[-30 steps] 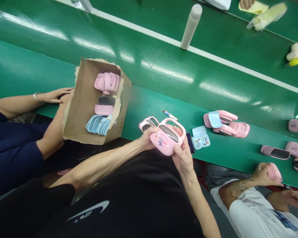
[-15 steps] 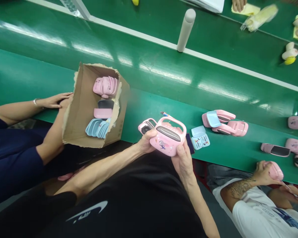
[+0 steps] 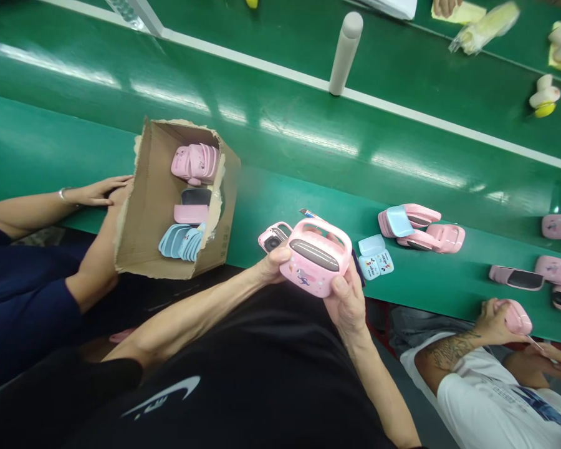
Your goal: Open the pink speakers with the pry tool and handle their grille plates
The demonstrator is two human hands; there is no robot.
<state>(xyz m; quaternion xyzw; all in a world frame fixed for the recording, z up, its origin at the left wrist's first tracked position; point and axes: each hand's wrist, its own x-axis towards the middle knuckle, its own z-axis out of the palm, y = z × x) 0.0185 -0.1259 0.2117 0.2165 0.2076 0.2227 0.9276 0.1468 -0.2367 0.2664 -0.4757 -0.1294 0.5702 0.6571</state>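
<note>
Between my two hands is a pink plastic device (image 3: 315,274) with a loop handle on top, a dark glossy panel and a cartoon print on its front. My left hand (image 3: 275,264) grips its left edge, thumb on the front. On the lower right side, my right hand (image 3: 348,300) clasps it, its fingers partly hidden behind. Just behind the device, a second pink piece with a round dark disc (image 3: 273,239) lies on the green bench (image 3: 280,193). Light blue printed panels (image 3: 376,265) lie to the right of my right hand.
An open cardboard box (image 3: 138,224) at left holds pink and light blue panels; a neighbour's hand (image 3: 96,192) is beside it. Further right are stacked pink housings (image 3: 444,238). Another person's hand (image 3: 493,324) holds a pink part. A white post (image 3: 346,53) stands at the back.
The pink device has tilted slightly, showing its front more fully, and my right-hand fingers show behind the handle. The whole view has shifted a little.
</note>
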